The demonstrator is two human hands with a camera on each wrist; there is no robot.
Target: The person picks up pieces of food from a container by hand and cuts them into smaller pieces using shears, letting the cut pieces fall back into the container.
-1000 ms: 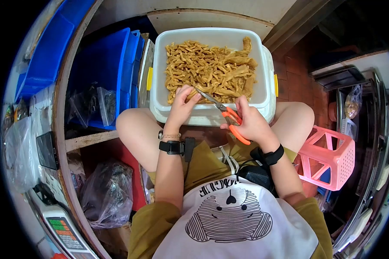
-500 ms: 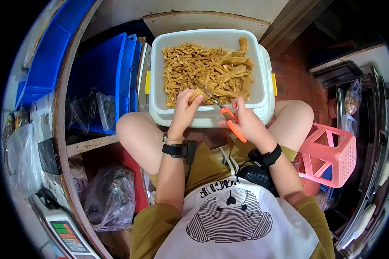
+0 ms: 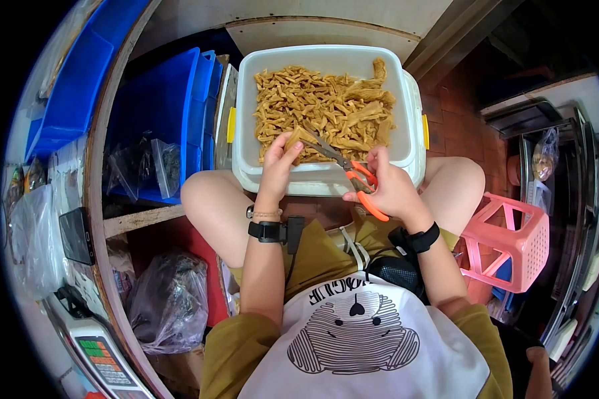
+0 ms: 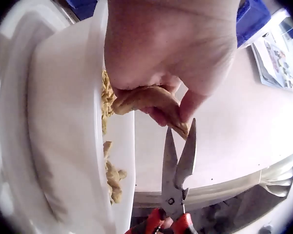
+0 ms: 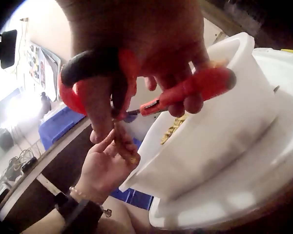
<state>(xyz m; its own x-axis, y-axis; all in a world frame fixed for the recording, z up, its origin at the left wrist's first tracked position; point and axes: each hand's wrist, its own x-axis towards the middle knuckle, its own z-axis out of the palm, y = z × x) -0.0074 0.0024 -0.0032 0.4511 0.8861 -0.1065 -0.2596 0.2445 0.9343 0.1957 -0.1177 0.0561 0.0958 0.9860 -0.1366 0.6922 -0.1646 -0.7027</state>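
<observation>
So the left hand [image 3: 278, 171] pinches a brown strip [image 4: 149, 98], lengthwise toward the scissors [image 3: 343, 162], tip between the parted blades. The right hand [image 3: 391, 191] grips the handles, farther from the strip; the tub [image 3: 243, 143] of pieces [image 3: 293, 100] sits just beyond both hands.

pink plastic stool [image 3: 528, 249], holes in its top | blue plastic bin [image 3: 190, 100] with small clear bags [image 3: 165, 167] in it | black phone [image 3: 77, 236] near weighing scale [image 3: 110, 367] | big see-through bag [image 3: 166, 306], dark stuff inside
</observation>
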